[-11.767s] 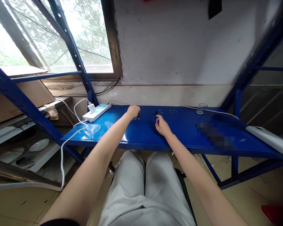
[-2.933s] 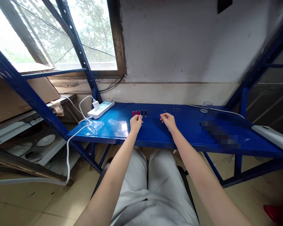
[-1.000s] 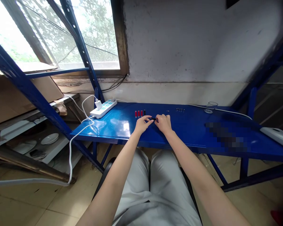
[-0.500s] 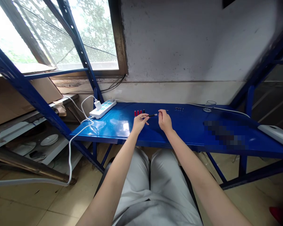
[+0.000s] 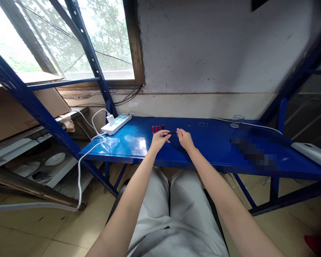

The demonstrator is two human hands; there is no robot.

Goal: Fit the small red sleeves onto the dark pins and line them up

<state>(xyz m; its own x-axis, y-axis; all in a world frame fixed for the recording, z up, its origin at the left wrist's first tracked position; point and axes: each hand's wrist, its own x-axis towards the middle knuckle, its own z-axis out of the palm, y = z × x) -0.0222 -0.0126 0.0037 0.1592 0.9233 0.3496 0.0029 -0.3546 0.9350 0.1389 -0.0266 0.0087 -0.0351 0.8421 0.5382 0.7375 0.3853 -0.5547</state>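
Note:
Between my two hands lies a slim black pen-shaped stick (image 5: 172,133), held roughly level above the blue table. My left hand (image 5: 159,139) pinches its left end with thumb and fingers. At the other end, the fingers of my right hand (image 5: 185,138) are closed around the tip and hide it. Just behind my left hand, several small red cylinders (image 5: 156,128) stand upright in a row, with a black cylinder (image 5: 163,127) beside them. A tiny thin piece (image 5: 189,125) rests on the table beyond my right hand. Farther right, several small metallic pieces (image 5: 202,124) form a row.
The blue table (image 5: 216,153) carries a white power strip (image 5: 116,124) with a plugged-in adapter at left. A clear glass (image 5: 237,121) stands at the back right, near a white cable. A blurred dark object (image 5: 254,153) and a white device (image 5: 312,153) lie at right.
My right hand has moved slightly down and left onto the stick's right end. The stick's pale tip, visible before, is now covered by those fingers. My left hand has barely moved.

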